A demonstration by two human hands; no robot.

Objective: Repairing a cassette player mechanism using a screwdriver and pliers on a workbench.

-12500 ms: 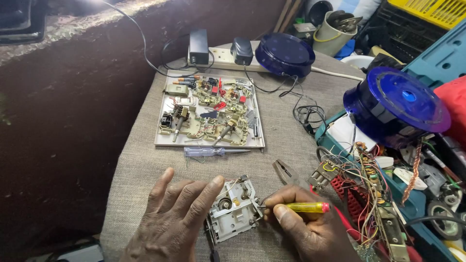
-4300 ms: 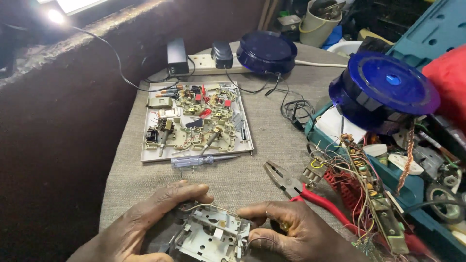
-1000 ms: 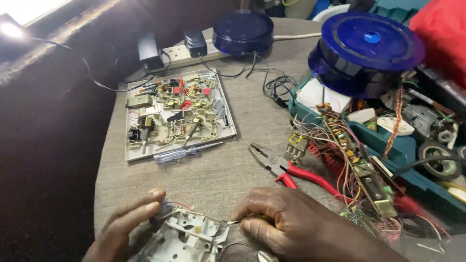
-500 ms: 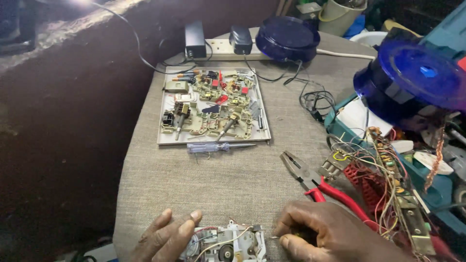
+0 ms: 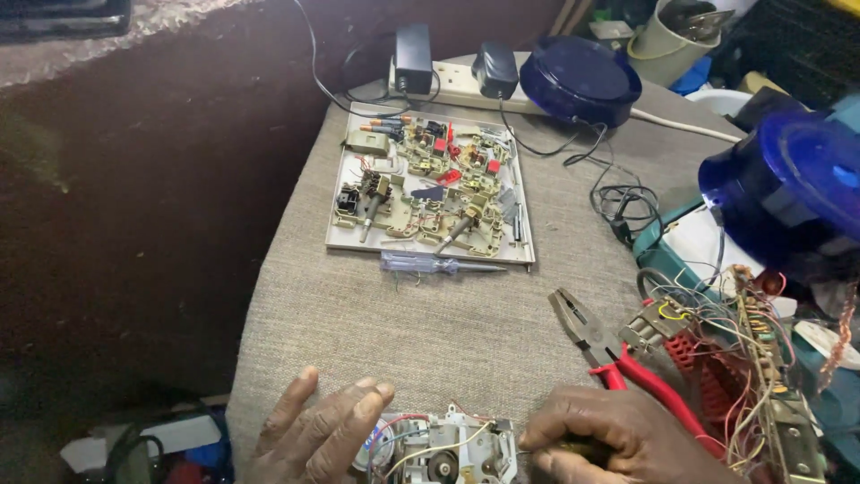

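The left hand (image 5: 318, 435), fingers spread, is steadying the small mechanism (image 5: 443, 448); the right hand (image 5: 618, 439) is pinching a hidden tool. The mechanism is looking light and fragile, so its metal edges are seeming the best hold.

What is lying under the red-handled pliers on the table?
The red-handled pliers lie on the grey woven cloth covering the table. The jaws rest bare on the cloth. The right hand covers the handle ends, so what lies under them cannot be seen.
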